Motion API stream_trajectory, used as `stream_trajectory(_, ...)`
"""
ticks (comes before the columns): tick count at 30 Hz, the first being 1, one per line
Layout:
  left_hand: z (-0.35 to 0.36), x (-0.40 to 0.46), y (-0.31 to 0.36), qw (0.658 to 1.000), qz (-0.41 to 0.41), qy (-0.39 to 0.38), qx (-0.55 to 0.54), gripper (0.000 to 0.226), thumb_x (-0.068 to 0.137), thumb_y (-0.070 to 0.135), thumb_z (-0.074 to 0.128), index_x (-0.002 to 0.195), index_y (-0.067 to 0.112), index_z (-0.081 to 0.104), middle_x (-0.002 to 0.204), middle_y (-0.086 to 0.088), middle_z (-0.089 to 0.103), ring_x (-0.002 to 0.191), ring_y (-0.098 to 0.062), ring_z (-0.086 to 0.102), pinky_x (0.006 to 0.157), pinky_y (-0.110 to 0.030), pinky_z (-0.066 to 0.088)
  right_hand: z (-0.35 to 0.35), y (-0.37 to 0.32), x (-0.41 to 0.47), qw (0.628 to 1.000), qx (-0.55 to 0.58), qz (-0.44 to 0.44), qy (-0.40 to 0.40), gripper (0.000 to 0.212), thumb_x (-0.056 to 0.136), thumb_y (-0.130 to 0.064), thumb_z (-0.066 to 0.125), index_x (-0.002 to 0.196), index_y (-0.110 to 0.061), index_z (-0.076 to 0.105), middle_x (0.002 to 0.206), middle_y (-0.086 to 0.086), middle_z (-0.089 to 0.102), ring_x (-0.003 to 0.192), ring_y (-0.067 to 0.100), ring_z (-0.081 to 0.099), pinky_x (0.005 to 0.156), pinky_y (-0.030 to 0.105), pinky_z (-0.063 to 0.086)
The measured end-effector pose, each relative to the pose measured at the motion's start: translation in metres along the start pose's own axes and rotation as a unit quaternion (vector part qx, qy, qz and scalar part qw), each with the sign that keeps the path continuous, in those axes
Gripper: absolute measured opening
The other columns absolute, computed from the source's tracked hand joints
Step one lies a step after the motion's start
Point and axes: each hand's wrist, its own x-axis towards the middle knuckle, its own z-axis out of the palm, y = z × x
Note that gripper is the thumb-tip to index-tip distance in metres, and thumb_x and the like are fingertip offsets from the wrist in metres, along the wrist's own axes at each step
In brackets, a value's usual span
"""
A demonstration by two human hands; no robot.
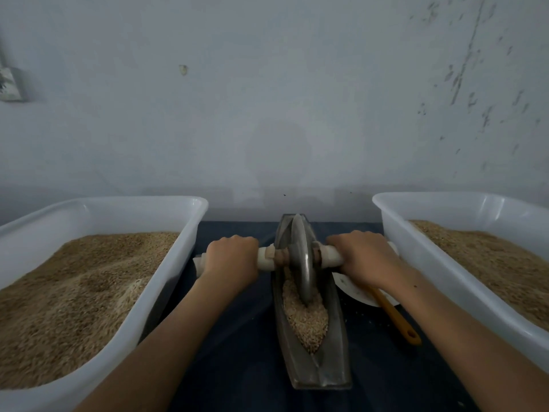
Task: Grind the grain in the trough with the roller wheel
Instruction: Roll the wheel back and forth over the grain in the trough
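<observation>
Head view: roller wheel (302,260) stands on edge in the metal trough (315,364), whose long axis runs straight away from the person. Left hand (230,258) and right hand (364,258) each wrap curled fingers round the cross-axle handle (267,258), equally near. Grain (307,319) lies heaped nearward of the wheel.

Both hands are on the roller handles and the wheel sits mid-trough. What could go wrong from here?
The grain is heaped at the near end of the trough, so a hard pull back could spill it onto the cloth. The right hand works just above the orange spatula and white plate, and might knock them.
</observation>
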Motion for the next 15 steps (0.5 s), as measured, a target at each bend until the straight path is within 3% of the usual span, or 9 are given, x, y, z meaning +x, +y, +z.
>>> stream_trajectory(3, 0.003, -0.002, 0.003, 0.998, 0.002, 0.065, 0.002, 0.016, 0.09, 0.031, 0.054, 0.102, 0.02, 0.052, 0.096, 0.0, 0.062, 0.087, -0.02, 0.06, 0.067, -0.029, 0.037, 0.01, -0.001, 0.0, 0.998, -0.009, 0.018, 0.058, 0.009, 0.091, -0.036, 0.052, 0.092, -0.028, 0.048, 0.092, -0.002, 0.064, 0.086, 0.024, 0.061, 0.064, 0.033, 0.036)
stream_trajectory(6, 0.004, -0.003, 0.002, 0.997, 0.002, 0.073, 0.001, 0.015, 0.091, 0.03, 0.053, 0.101, 0.019, 0.052, 0.095, 0.0, 0.061, 0.085, -0.019, 0.059, 0.067, -0.029, 0.037, 0.011, -0.001, 0.001, 0.998, -0.018, 0.016, 0.063, 0.01, 0.091, -0.036, 0.052, 0.094, -0.027, 0.048, 0.093, -0.002, 0.064, 0.087, 0.024, 0.06, 0.064, 0.032, 0.033)
stream_trajectory(10, 0.004, 0.001, -0.003, 1.0, -0.003, -0.023, -0.013, 0.019, 0.087, 0.029, 0.059, 0.102, 0.017, 0.059, 0.087, 0.002, 0.057, 0.083, -0.017, 0.058, 0.071, -0.028, 0.043, -0.001, -0.001, 0.001, 1.0, -0.026, -0.007, 0.01, 0.011, 0.088, -0.035, 0.058, 0.087, -0.029, 0.048, 0.093, -0.003, 0.063, 0.087, 0.021, 0.06, 0.066, 0.031, 0.036)
stream_trajectory(13, -0.001, 0.004, -0.007, 0.992, -0.004, -0.125, -0.033, 0.031, 0.081, 0.031, 0.066, 0.107, 0.017, 0.057, 0.08, 0.004, 0.05, 0.08, -0.016, 0.054, 0.074, -0.029, 0.045, -0.013, -0.003, 0.001, 0.997, -0.037, -0.019, -0.058, 0.017, 0.084, -0.038, 0.064, 0.098, -0.03, 0.057, 0.096, -0.004, 0.063, 0.088, 0.018, 0.06, 0.066, 0.029, 0.037)
stream_trajectory(15, -0.002, 0.006, -0.008, 0.988, -0.002, -0.152, -0.033, 0.037, 0.079, 0.033, 0.069, 0.109, 0.018, 0.055, 0.08, 0.005, 0.048, 0.08, -0.016, 0.053, 0.075, -0.03, 0.046, -0.017, -0.002, 0.0, 0.995, -0.04, -0.022, -0.091, 0.024, 0.082, -0.038, 0.066, 0.104, -0.031, 0.06, 0.097, -0.005, 0.064, 0.087, 0.016, 0.061, 0.064, 0.028, 0.037)
